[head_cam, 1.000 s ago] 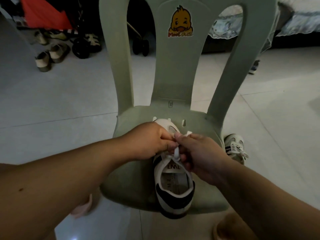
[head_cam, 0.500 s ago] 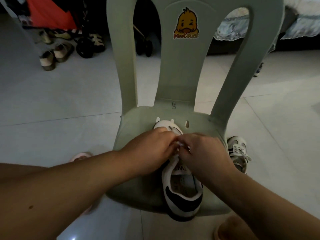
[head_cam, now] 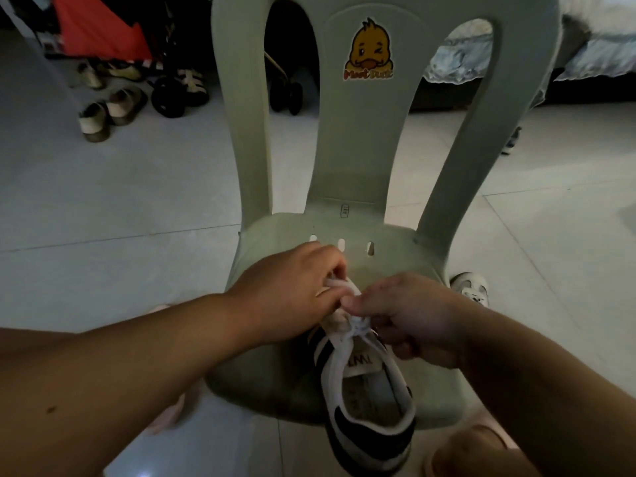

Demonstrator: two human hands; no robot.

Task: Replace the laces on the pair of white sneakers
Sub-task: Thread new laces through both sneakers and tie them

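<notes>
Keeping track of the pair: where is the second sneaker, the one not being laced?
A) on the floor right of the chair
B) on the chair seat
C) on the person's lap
A: the second sneaker stands on the floor right of the chair, while the left hand and right hand pinch the lace of the sneaker on the seat.

One sneaker (head_cam: 370,390) lies on the chair (head_cam: 358,149) (heel nearest), the other sneaker (head_cam: 469,289) on the floor (head_cam: 137,201) right of it.
</notes>
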